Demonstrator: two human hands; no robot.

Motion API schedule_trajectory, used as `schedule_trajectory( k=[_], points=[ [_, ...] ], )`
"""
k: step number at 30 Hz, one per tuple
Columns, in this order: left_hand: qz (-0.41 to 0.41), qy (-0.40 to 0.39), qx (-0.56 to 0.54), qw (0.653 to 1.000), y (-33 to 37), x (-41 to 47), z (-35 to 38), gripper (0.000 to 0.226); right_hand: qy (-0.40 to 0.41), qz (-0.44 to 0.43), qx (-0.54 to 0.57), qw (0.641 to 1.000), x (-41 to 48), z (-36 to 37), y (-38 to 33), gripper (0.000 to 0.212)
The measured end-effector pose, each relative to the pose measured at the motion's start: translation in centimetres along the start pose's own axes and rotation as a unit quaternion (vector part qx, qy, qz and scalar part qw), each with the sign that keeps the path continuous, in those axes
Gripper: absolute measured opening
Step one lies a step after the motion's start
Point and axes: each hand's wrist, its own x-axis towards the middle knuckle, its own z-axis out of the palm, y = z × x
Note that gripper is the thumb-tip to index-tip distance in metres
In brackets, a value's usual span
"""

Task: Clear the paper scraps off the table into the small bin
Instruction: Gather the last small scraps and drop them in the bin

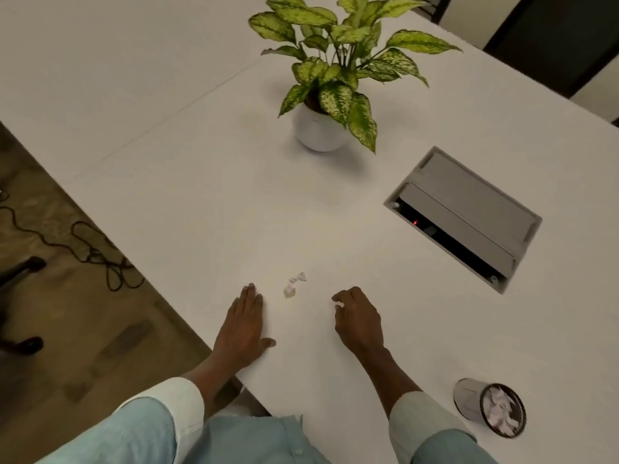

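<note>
— Hands first: where are they?

— Left hand (246,324) lies flat and open on the white table (167,195), fingers together, holding nothing. Just right of its fingertips sit the paper scraps (294,284), three small crumpled white bits, between both hands. Right hand (358,318) hovers half-curled, empty.

— And the bin?

— One small bin (487,408), grey mesh, round and tilted, well right of the hands, with crumpled paper inside. One leafy potted plant (330,78) stands beyond.
</note>
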Motion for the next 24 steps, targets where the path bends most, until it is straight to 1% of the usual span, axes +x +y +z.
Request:
schedule_trajectory(
  k=[5,9,12,16,20,22,24],
  points=[
    [0.001,-0.036,-0.001,0.999,0.1,0.7,1.1,0.124,-0.082,-0.038,-0.054,0.994,3.6,1.4,-2.5,0.037],
    [0.001,-0.043,0.010,0.999,-0.3,0.8,1.7,0.124,-0.099,-0.082,-0.070,0.989,5.7,2.2,-4.6,0.055],
    [-0.002,-0.044,0.008,0.999,-0.3,0.9,1.9,0.126,-0.120,-0.125,-0.086,0.981,7.0,2.8,-5.9,0.059],
    [-0.013,-0.051,0.025,0.998,-0.1,1.0,1.9,0.125,-0.132,-0.164,-0.121,0.970,8.1,3.9,-6.5,0.051],
    [-0.019,-0.057,0.020,0.998,0.0,1.0,1.8,0.125,-0.115,-0.178,-0.155,0.965,8.2,5.0,-6.5,0.032],
    [-0.020,-0.059,0.020,0.998,0.0,1.0,1.8,0.125,-0.105,-0.172,-0.161,0.966,8.1,5.4,-6.4,0.019],
    [-0.021,-0.058,0.020,0.998,0.1,1.0,1.7,0.124,-0.085,-0.141,-0.138,0.977,7.9,5.5,-6.1,0.013]
  ],
)
